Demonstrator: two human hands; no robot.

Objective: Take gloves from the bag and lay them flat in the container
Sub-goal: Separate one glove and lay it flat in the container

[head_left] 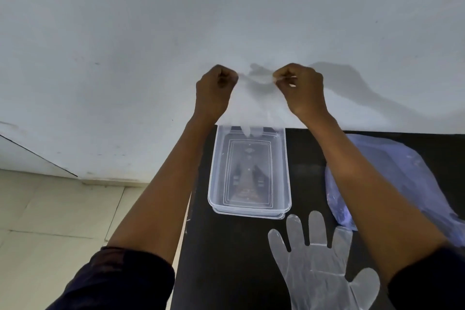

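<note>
I have a clear plastic glove (254, 106) stretched between my two raised hands, above the far end of the clear container (249, 171). My left hand (214, 90) is curled into a fist pinching one cuff corner, and my right hand (299, 88) pinches the other corner between thumb and fingertips. The glove hangs cuff up, its long axis running down toward me, and its fingertips dangle at the container's far rim. I judge the film to be almost weightless, limp and clingy, so holding it by both cuff corners seems the right way to keep it spread. The container lies lengthwise away from me on the black table (226, 259). A second clear glove (317, 264) lies flat near me, fingers pointing away, and the blue bag (392, 173) sits to the right.
</note>
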